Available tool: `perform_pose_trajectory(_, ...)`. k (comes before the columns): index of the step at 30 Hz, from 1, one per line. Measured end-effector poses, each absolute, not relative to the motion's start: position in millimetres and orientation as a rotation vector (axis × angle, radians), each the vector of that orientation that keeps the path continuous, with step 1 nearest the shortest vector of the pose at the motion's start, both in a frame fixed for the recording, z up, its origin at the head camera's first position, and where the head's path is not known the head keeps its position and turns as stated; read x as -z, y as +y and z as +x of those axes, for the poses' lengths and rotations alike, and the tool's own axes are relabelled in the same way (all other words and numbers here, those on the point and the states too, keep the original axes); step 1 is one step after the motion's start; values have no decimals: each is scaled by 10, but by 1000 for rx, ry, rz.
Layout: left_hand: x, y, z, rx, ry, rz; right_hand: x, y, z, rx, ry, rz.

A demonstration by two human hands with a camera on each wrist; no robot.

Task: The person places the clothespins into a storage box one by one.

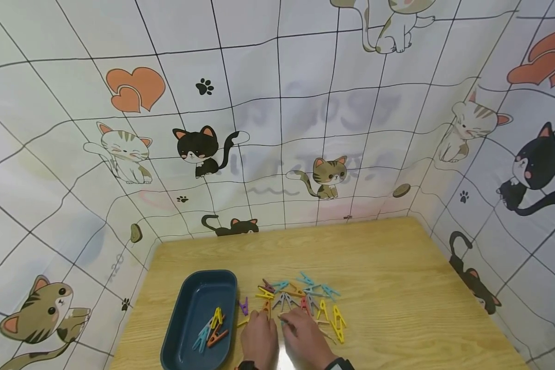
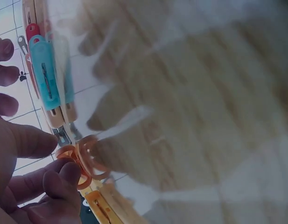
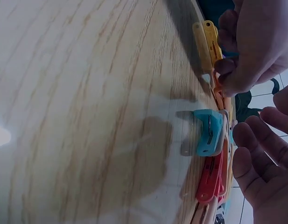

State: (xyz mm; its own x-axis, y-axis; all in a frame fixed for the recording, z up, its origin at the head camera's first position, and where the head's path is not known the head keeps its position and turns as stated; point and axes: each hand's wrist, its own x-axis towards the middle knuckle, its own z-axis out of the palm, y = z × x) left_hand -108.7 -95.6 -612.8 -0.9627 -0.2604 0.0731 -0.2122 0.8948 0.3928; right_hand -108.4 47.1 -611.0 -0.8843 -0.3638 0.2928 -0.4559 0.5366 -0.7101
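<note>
My left hand point(image 1: 260, 339) is low over the wooden table. In the left wrist view its thumb and finger pinch an orange clothespin point(image 2: 85, 161), which stays among the others. Beside it, my right hand point(image 1: 305, 334) has its fingers loosely bent. In the right wrist view the right hand point(image 3: 270, 158) shows nothing between its fingertips, and a teal clothespin point(image 3: 210, 133) lies close by them. A red clothespin point(image 3: 211, 177) is next to the teal one. Several clothespins in yellow, light blue, grey and purple lie scattered just beyond both hands.
A dark blue tray point(image 1: 199, 295) stands left of the hands, holding a few yellow, light blue and orange clothespins. The wooden table point(image 1: 398, 288) extends to the right. A cat-printed curtain point(image 1: 277, 128) encloses the table's back and sides.
</note>
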Motion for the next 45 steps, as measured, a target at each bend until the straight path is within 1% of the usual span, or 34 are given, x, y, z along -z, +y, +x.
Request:
perform_pose_trajectory(9,6219,-938,-1151,533,-2914,382,6129,443,-1083,-1269,-2650,731)
perform_pose_trajectory(16,6177,-962,-1151,529,-2919,373,6138,438,-1096,-1257,-2635,726)
perform_pose_trajectory(24,5990,-1039,-1059,612,-2869,322,6071,424,-1080,-1249,-2644,711)
perform_pose_trajectory(32,5704,-1198,-921,630,-2731,285,5955,350,-1054,-1260,-2600,743)
perform_pose_trajectory(38,5501,-1324,-854,610,-2696,328,5933,278,-1047,-1324,-2512,795)
perform_pose_trajectory(45,5420,-1495,-802,623,-2630,360,5945,176,-1044,-1457,-2500,870)
